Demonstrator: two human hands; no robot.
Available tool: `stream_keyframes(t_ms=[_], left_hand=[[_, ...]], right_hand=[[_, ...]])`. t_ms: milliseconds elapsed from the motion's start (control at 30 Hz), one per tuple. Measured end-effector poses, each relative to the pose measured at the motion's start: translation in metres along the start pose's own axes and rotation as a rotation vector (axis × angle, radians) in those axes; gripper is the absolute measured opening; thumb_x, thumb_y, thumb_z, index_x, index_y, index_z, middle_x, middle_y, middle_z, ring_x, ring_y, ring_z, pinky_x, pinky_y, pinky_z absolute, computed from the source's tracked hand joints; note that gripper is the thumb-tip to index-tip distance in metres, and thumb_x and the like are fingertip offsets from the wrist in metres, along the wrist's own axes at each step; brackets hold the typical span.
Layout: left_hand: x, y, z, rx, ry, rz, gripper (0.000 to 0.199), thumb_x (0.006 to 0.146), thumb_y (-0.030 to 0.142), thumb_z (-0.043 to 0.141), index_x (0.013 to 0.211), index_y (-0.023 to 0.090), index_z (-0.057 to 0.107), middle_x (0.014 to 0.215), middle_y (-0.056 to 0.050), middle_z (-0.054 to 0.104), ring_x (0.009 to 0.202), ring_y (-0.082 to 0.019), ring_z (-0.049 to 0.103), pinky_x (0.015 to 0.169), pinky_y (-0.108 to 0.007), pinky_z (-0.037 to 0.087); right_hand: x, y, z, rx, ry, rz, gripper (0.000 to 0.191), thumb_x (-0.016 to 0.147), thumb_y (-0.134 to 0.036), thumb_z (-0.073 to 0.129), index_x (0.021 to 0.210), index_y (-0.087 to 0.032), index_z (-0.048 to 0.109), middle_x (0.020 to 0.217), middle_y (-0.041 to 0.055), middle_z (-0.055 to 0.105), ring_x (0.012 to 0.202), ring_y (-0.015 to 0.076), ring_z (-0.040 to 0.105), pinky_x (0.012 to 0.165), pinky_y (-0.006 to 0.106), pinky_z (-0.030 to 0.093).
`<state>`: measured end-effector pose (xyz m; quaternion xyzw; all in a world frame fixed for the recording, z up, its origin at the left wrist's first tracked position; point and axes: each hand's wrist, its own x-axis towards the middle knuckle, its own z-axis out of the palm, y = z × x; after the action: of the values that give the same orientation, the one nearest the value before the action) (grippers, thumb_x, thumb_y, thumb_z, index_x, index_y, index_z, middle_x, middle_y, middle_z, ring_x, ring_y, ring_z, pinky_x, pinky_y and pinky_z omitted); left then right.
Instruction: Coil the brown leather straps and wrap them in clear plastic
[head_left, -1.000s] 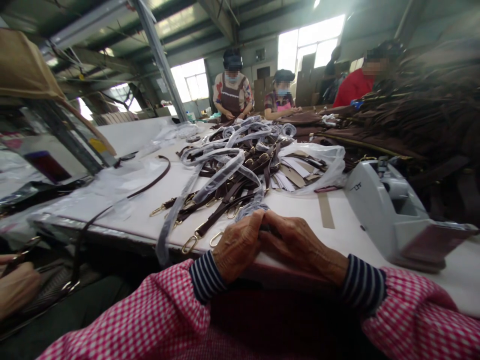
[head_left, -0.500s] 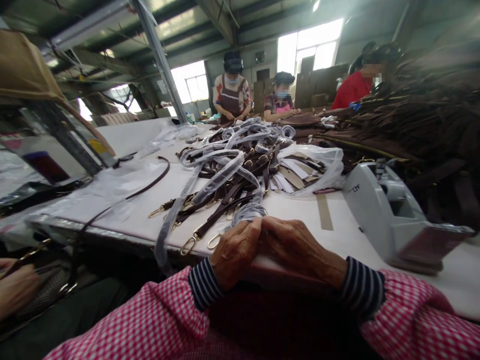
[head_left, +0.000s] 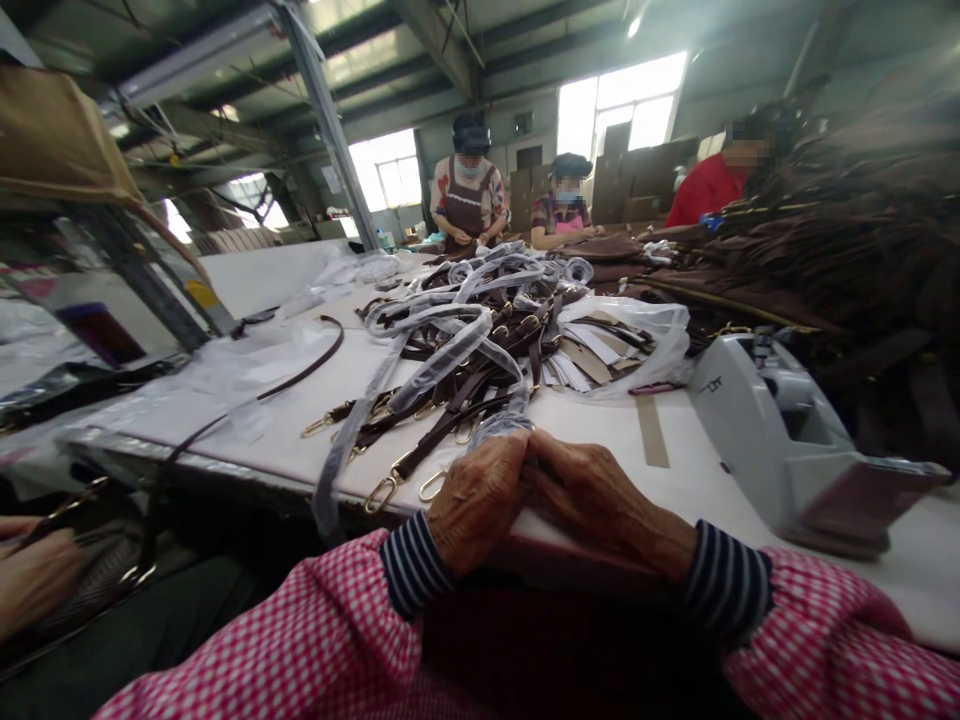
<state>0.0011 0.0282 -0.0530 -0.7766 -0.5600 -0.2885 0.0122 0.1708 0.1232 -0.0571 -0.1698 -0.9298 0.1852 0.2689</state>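
At the table's front edge, my left hand [head_left: 480, 500] and my right hand [head_left: 604, 500] meet, their fingers closed together around a coiled strap in clear wrap [head_left: 504, 425]. Part of the coil shows just beyond the knuckles; the fingertips are hidden. From the coil a wrapped strap runs back into a heap of brown straps [head_left: 457, 385]. Gold clasps [head_left: 380, 492] lie just left of my left hand. A long wrapped strap [head_left: 337, 470] hangs over the table edge farther left.
A grey tape dispenser [head_left: 772, 440] stands at the right, near a beige strip [head_left: 652, 432]. Behind it rises a pile of brown goods [head_left: 840, 250]. A plastic bag [head_left: 660, 340] holds paper pieces. Another person's hand [head_left: 37, 575] is at the lower left; people work across the table.
The whole view has shifted slightly. My hands remain together at the coil, with hardly any change in their grip.
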Motion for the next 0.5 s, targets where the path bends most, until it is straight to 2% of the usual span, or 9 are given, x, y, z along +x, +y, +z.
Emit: stream_keyframes(t_ms=[267, 500], left_hand=[[-0.0033, -0.0023, 0.0025, -0.009, 0.018, 0.008, 0.040, 0.094, 0.013, 0.053, 0.133, 0.015, 0.046, 0.121, -0.014, 0.068, 0.113, -0.029, 0.067, 0.097, -0.045, 0.057], [-0.0036, -0.0030, 0.0031, -0.033, 0.026, 0.000, 0.045, 0.089, 0.009, 0.053, 0.133, 0.018, 0.046, 0.119, -0.011, 0.068, 0.112, -0.028, 0.066, 0.097, -0.044, 0.057]], right_hand=[[0.0006, -0.0017, -0.0049, 0.052, -0.039, -0.024, 0.015, 0.102, -0.026, 0.057, 0.116, -0.021, 0.057, 0.099, 0.0055, 0.074, 0.082, 0.0218, 0.072, 0.071, 0.029, 0.047], [-0.0004, -0.0015, -0.0056, 0.122, -0.042, -0.048, 0.015, 0.102, -0.031, 0.060, 0.114, -0.022, 0.056, 0.098, 0.0033, 0.072, 0.080, 0.0192, 0.069, 0.074, 0.027, 0.047]])
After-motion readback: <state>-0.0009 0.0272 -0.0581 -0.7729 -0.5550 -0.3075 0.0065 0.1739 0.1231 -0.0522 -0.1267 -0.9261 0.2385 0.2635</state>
